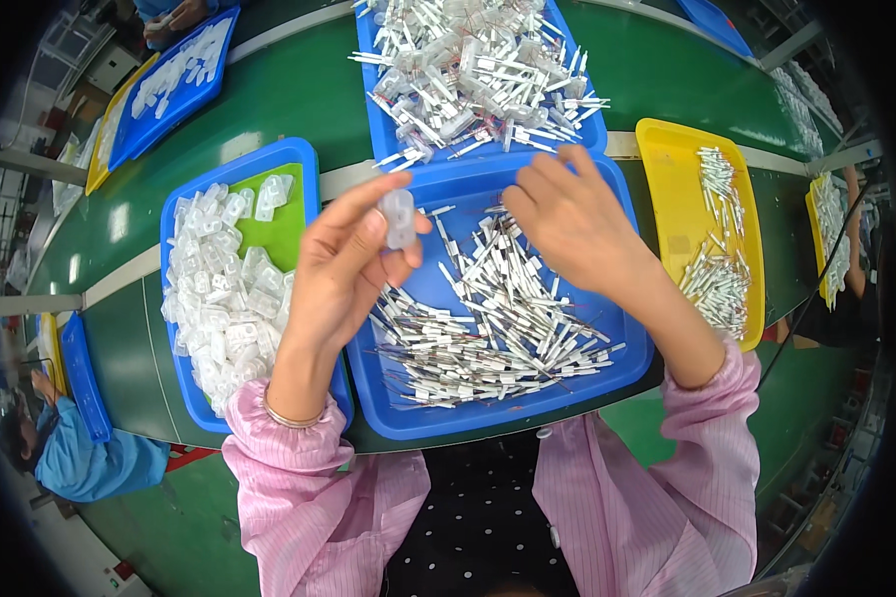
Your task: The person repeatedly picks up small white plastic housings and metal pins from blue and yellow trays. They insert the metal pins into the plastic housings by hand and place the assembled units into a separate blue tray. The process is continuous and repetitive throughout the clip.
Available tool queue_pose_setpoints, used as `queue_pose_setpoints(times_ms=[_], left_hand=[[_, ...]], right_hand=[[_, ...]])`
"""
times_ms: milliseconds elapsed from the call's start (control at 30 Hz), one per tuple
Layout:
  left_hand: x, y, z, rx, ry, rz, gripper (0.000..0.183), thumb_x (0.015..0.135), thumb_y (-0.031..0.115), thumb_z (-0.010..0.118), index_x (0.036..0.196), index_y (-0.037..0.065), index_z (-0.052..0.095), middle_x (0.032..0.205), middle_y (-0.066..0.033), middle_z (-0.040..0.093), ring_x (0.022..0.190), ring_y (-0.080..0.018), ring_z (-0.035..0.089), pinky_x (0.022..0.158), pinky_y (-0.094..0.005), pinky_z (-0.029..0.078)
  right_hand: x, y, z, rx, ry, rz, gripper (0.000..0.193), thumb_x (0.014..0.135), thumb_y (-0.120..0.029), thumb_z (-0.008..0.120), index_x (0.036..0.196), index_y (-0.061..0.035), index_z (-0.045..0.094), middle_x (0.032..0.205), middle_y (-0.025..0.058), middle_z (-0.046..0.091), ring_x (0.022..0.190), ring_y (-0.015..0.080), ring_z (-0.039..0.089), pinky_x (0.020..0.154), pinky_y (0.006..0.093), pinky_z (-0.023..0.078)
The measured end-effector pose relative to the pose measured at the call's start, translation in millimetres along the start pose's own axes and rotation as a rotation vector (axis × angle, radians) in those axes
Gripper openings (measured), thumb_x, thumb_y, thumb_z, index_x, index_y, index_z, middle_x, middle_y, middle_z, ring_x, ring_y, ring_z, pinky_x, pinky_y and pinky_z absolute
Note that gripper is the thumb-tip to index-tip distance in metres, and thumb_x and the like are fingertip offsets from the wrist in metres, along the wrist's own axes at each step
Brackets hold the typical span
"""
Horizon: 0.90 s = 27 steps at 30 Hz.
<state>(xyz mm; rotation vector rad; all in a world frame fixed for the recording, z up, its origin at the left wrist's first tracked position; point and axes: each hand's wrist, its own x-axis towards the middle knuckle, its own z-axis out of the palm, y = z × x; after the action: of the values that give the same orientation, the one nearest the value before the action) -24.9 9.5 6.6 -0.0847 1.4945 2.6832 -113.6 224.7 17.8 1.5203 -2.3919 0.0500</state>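
Observation:
Between the thumb and fingers of my left hand [343,254] is a small translucent plastic housing [399,219], held upright over the near blue tray [408,423]. My right hand [572,219] hovers above the far right part of that tray, fingers curled together. Whatever its fingertips pinch, if anything, is hidden. Under both hands lies a heap of thin white connector pieces with dark wires [488,338]. To the left, a pile of similar clear housings [224,308] fills much of another blue tray [309,164], which has a bright green bottom.
Beyond the near tray, a blue tray [592,134] is heaped with clear housings and white wired pieces [478,75]. A yellow tray [675,214] at right holds slim white parts [722,279]. The green table [299,90] curves around. Co-workers sit at far left [100,453] and top left.

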Motion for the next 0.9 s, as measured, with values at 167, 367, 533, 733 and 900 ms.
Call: queue_pose_setpoints(times_ms=[167, 367, 533, 733, 900], left_hand=[[1.4, -14.7, 0.3, -0.162, -0.172, 0.02, 0.041, 0.087, 0.01, 0.051, 0.126, 0.003, 0.041, 0.103, -0.0194, 0.054, 0.078, -0.0226, 0.056, 0.059, -0.0253, 0.046], [-4.1, -16.1, 0.8, -0.213, -0.279, 0.026, 0.043, 0.087, 0.01, 0.05, 0.126, -0.001, 0.037, 0.102, -0.0201, 0.056, 0.08, -0.0237, 0.058, 0.064, -0.0298, 0.048], [-4.6, -15.0, 2.9, -0.208, -0.281, 0.043, 0.043, 0.087, 0.013, 0.051, 0.125, -0.002, 0.037, 0.102, -0.0197, 0.056, 0.077, -0.0234, 0.057, 0.064, -0.0306, 0.048], [-5.2, -14.2, 3.2, -0.137, -0.266, 0.068, 0.04, 0.086, 0.011, 0.052, 0.123, -0.003, 0.041, 0.1, -0.018, 0.056, 0.076, -0.0211, 0.057, 0.065, -0.0305, 0.048], [-7.0, -12.5, 2.6, 0.155, -0.259, 0.18, 0.035, 0.085, 0.006, 0.052, 0.118, -0.005, 0.047, 0.098, -0.0173, 0.056, 0.077, -0.0186, 0.057, 0.065, -0.0291, 0.048]], right_hand=[[-17.6, -27.6, -28.7, 0.703, 0.472, 0.354, 0.015, 0.064, 0.003, 0.065, 0.077, -0.0012, 0.06, 0.067, 0.0068, 0.054, 0.065, 0.02, 0.052, 0.06, 0.0291, 0.04], [-12.2, -44.0, -31.0, 1.072, 0.542, 0.454, 0.012, 0.066, 0.005, 0.066, 0.077, 0.0004, 0.062, 0.068, 0.0072, 0.056, 0.061, 0.0152, 0.051, 0.054, 0.0249, 0.038], [-13.2, -40.5, -37.2, 0.978, 0.495, 0.436, 0.013, 0.066, 0.008, 0.065, 0.078, 0.0031, 0.062, 0.069, 0.007, 0.055, 0.062, 0.0133, 0.049, 0.056, 0.0232, 0.035], [-12.5, -39.1, -43.6, 0.822, 0.494, 0.371, 0.015, 0.063, 0.008, 0.066, 0.076, 0.0025, 0.061, 0.067, 0.0068, 0.054, 0.059, 0.0148, 0.047, 0.053, 0.0249, 0.034], [-10.0, -40.2, -52.3, 0.747, 0.479, 0.294, 0.017, 0.061, 0.008, 0.066, 0.076, 0.0014, 0.061, 0.066, 0.0067, 0.053, 0.057, 0.0163, 0.047, 0.05, 0.0261, 0.034]])
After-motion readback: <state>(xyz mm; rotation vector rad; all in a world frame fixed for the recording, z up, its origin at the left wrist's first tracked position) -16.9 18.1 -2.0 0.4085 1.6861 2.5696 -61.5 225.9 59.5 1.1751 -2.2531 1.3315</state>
